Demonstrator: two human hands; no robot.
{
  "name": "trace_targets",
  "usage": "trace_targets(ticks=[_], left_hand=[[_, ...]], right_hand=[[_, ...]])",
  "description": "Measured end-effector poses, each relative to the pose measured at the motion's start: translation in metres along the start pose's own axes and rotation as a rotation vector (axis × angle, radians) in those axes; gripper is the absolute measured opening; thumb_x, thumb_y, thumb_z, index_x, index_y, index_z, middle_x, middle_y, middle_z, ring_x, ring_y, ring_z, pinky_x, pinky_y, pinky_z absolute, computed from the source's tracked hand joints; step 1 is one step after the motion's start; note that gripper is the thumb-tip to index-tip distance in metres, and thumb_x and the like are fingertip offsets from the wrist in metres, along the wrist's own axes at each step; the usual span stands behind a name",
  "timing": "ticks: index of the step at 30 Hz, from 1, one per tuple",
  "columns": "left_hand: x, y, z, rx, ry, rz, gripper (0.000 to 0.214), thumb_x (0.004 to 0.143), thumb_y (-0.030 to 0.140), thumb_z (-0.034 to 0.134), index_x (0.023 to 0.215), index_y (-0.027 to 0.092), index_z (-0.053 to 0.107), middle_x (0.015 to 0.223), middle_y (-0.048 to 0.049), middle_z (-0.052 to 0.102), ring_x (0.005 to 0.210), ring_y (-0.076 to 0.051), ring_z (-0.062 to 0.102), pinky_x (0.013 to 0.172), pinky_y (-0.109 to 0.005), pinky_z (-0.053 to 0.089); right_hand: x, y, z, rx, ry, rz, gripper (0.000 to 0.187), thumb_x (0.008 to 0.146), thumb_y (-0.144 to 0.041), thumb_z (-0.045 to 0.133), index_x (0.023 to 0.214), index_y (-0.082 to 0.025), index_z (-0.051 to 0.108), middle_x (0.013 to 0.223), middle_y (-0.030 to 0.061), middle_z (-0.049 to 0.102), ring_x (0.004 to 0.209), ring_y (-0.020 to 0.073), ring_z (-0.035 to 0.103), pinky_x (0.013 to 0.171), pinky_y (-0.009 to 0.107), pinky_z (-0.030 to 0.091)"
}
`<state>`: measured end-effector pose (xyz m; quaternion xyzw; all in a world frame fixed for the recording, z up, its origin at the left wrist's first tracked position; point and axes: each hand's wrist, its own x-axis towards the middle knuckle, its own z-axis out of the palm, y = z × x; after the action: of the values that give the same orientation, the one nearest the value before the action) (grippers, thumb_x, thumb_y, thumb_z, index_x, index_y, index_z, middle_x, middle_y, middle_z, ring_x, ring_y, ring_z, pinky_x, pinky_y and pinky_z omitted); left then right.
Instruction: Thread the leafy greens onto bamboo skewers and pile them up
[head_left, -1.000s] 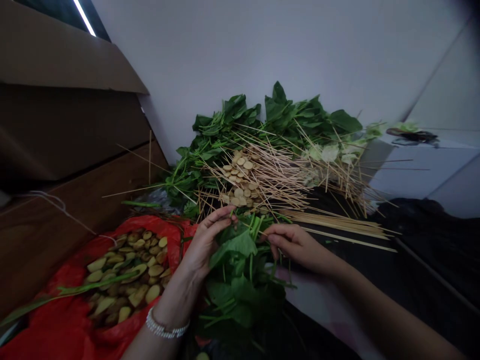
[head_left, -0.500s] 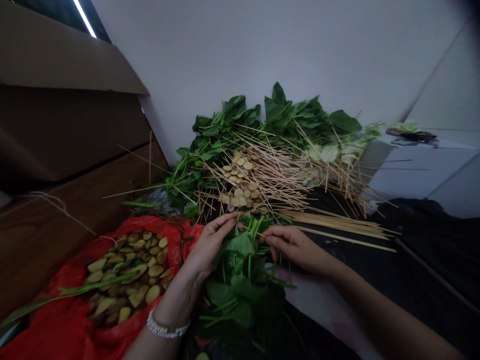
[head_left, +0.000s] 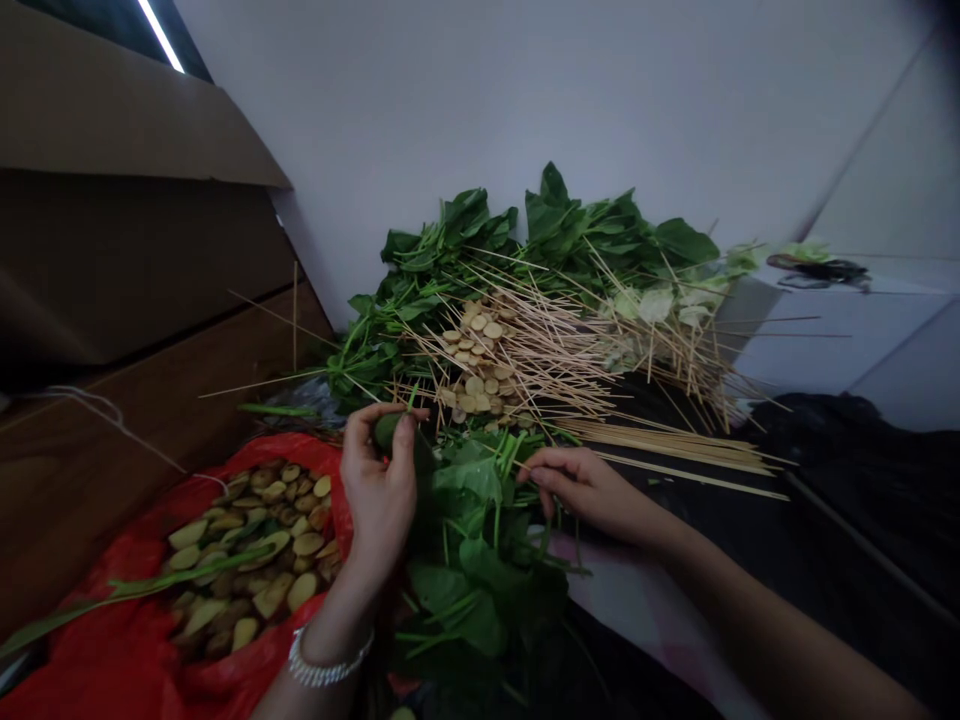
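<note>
My left hand (head_left: pixel 379 480) is raised over the edge of the red bag, its thumb and fingers pinched round a green leaf (head_left: pixel 387 430). My right hand (head_left: pixel 592 490) rests on the bunch of leafy greens (head_left: pixel 480 560) in front of me, fingers curled onto the stems. Just beyond both hands lies a heap of thin bamboo skewers (head_left: pixel 570 370) with pale round slices (head_left: pixel 480 365) among them.
A red plastic bag (head_left: pixel 135 640) at lower left holds several yellowish sliced pieces (head_left: pixel 247 550). A big pile of greens (head_left: pixel 525 240) leans on the white wall behind the skewers. Brown cardboard boxes (head_left: pixel 127 260) stand at left, a white box (head_left: pixel 825 330) at right.
My left hand has lifted off the bunch and moved left and up with a leaf pinched in it. My right hand has stayed on the greens.
</note>
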<state>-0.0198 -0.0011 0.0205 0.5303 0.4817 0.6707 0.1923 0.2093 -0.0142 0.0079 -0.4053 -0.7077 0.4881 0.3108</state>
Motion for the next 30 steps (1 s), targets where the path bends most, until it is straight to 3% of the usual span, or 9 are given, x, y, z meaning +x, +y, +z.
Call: trace_targets(ticks=[1,3,6,9,14,22,30], left_hand=[[0.000,0.001,-0.001,0.058,0.021,0.067,0.029,0.086,0.031,0.062,0.113,0.021,0.056,0.095,-0.0052,0.073,0.094,-0.019,0.069,0.086,-0.032,0.051],[-0.003,0.002,0.000,0.125,-0.073,0.083,0.030,0.086,0.031,0.062,0.114,0.020,0.061,0.097,-0.0058,0.074,0.094,-0.020,0.069,0.087,-0.033,0.051],[-0.009,0.001,0.004,0.049,-0.311,-0.093,0.024,0.082,0.034,0.066,0.099,0.018,0.071,0.094,-0.0072,0.075,0.085,-0.021,0.069,0.077,-0.030,0.053],[-0.011,0.003,0.009,-0.126,-0.434,-0.322,0.028,0.077,0.038,0.072,0.096,0.017,0.073,0.091,-0.0070,0.076,0.079,-0.020,0.068,0.069,-0.027,0.052],[-0.010,0.006,0.009,-0.227,-0.434,-0.487,0.034,0.067,0.042,0.081,0.090,0.018,0.075,0.080,-0.0032,0.074,0.068,-0.016,0.064,0.062,-0.023,0.049],[-0.011,0.001,0.009,-0.290,-0.440,-0.559,0.030,0.068,0.040,0.081,0.087,0.018,0.075,0.078,-0.0022,0.073,0.067,-0.014,0.063,0.063,-0.022,0.049],[-0.011,-0.002,0.008,-0.269,-0.459,-0.561,0.029,0.067,0.040,0.081,0.086,0.018,0.076,0.077,-0.0013,0.073,0.065,-0.013,0.063,0.062,-0.022,0.049]], right_hand=[[0.000,-0.001,0.000,0.001,-0.007,-0.003,0.025,0.095,-0.029,0.046,0.098,-0.014,0.066,0.060,-0.0010,0.061,0.053,0.0097,0.045,0.053,0.022,0.032],[-0.001,-0.001,0.000,0.008,-0.017,-0.009,0.025,0.095,-0.030,0.047,0.099,-0.014,0.066,0.061,-0.0009,0.062,0.053,0.0095,0.045,0.053,0.021,0.033],[-0.001,0.000,0.000,0.025,-0.027,0.002,0.026,0.096,-0.031,0.046,0.101,-0.015,0.066,0.061,-0.0015,0.061,0.050,0.0085,0.041,0.051,0.021,0.031],[-0.002,0.000,0.001,0.016,-0.014,0.010,0.027,0.096,-0.032,0.046,0.102,-0.015,0.066,0.061,-0.0017,0.061,0.048,0.0082,0.039,0.048,0.021,0.029],[-0.002,-0.001,0.002,0.021,-0.001,0.007,0.026,0.095,-0.032,0.047,0.101,-0.016,0.066,0.060,-0.0017,0.060,0.049,0.0088,0.040,0.048,0.021,0.028],[-0.001,-0.003,0.003,0.015,0.012,-0.012,0.025,0.095,-0.029,0.047,0.099,-0.014,0.066,0.060,-0.0012,0.060,0.053,0.0096,0.046,0.052,0.022,0.032],[-0.001,-0.003,0.005,0.014,0.029,0.000,0.027,0.095,-0.032,0.047,0.100,-0.015,0.067,0.059,-0.0017,0.060,0.050,0.0095,0.043,0.051,0.022,0.031]])
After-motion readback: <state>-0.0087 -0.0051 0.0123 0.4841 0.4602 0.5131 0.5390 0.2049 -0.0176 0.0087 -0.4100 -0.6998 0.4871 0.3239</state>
